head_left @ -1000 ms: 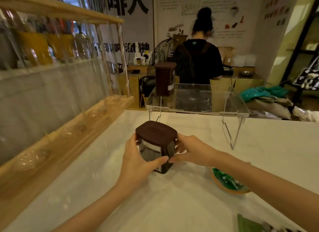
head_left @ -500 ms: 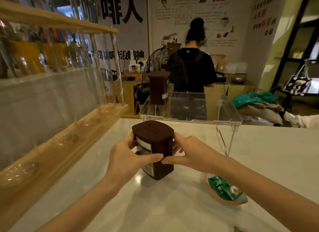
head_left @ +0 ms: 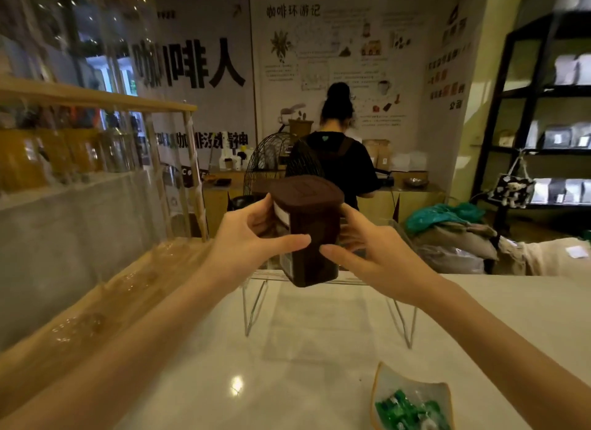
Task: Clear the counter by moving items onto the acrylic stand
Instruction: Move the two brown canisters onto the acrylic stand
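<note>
A dark brown lidded canister (head_left: 308, 234) with a white label is held up in the air between both hands. My left hand (head_left: 246, 244) grips its left side and my right hand (head_left: 377, 253) its right side, thumbs across the front. It hangs just above the front edge of the clear acrylic stand (head_left: 256, 304), whose legs rest on the white counter (head_left: 303, 365). A second brown canister seen earlier on the stand is hidden behind the held one and my hands.
A small dish of green wrapped candies (head_left: 412, 404) lies on the counter at the near right. A wooden rack with glass jars (head_left: 80, 160) runs along the left edge. A person in black (head_left: 339, 160) stands behind the counter, facing away.
Both hands have lifted the brown canister off the counter and carried it forward and up to the level of the acrylic stand. The view has tilted upward.
</note>
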{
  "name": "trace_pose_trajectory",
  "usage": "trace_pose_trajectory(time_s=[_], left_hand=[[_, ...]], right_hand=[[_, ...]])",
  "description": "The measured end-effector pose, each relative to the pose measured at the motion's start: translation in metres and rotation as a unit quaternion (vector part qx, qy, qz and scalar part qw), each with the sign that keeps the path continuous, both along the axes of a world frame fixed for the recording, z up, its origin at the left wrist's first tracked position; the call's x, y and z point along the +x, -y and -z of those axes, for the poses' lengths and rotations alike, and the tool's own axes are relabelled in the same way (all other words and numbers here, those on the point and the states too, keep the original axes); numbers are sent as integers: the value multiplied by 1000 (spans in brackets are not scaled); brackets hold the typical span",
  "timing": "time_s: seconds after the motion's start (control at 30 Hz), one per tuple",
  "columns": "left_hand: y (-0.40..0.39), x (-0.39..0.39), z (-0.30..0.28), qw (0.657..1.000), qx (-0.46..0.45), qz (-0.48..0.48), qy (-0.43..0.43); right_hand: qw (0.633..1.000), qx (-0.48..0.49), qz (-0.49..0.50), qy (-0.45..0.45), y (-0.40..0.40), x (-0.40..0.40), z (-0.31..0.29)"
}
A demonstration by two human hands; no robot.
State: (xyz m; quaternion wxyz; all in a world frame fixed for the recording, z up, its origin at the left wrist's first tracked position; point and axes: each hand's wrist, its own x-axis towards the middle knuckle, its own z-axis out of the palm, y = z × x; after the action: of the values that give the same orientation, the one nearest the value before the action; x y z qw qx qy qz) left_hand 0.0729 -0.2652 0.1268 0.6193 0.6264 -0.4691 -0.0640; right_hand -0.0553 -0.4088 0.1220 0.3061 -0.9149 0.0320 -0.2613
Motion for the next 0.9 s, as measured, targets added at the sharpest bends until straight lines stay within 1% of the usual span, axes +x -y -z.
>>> trace_pose_trajectory(time_s=[0.13,0.27,0.43,0.57,0.83,0.9], left_hand=[[35,19,-3,1000,-3,27,16],[63,34,9,999,-2,32,20],[84,55,25,999,35,26,14],[92,66,30,998,60,22,16],[98,72,32,993,85,-43,63],[98,74,31,992,81,-71,59]], right_hand=[[999,34,37,15,17,17,-1],[996,78,52,14,38,38,8],[994,81,75,-14,54,60,16],[993,76,92,-18,63,72,22],[992,67,106,-24,67,86,26],[990,69,118,-25,69,91,28]])
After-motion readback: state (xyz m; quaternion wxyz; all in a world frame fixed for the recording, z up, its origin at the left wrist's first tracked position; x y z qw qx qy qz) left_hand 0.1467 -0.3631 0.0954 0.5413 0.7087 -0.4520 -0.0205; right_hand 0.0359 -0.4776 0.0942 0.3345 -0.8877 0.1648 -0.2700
